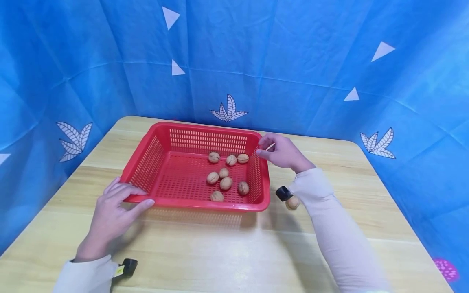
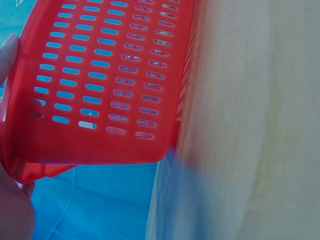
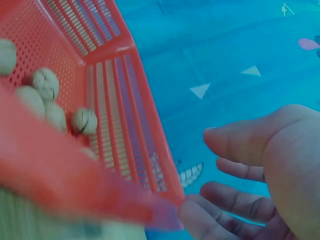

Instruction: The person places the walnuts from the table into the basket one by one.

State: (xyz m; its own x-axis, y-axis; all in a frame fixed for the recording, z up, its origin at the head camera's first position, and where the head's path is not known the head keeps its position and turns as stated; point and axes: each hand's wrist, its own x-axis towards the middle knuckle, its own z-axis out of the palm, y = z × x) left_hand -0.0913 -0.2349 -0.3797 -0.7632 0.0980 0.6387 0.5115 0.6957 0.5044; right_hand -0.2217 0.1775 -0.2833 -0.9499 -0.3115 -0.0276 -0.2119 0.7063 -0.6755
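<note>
A red plastic basket (image 1: 205, 205) with slotted walls stands on the table, with several walnuts (image 1: 226, 183) lying inside, mostly in its right half. My left hand (image 1: 115, 207) grips the rim at the front left corner, and the left wrist view shows the basket's slotted wall (image 2: 100, 145) from outside. Close to the right rim, toward the back, is my right hand (image 1: 280, 152). Its thumb and fingers are apart in the right wrist view, with nothing between them. One more walnut (image 1: 292, 202) sits on the table right of the basket, partly covered by the right wrist's camera.
The light wooden table (image 1: 205, 252) extends in front of the basket and to both sides. A blue patterned curtain (image 1: 293, 53) hangs behind and around it. Black wrist cameras (image 1: 130, 267) stick out from both sleeves.
</note>
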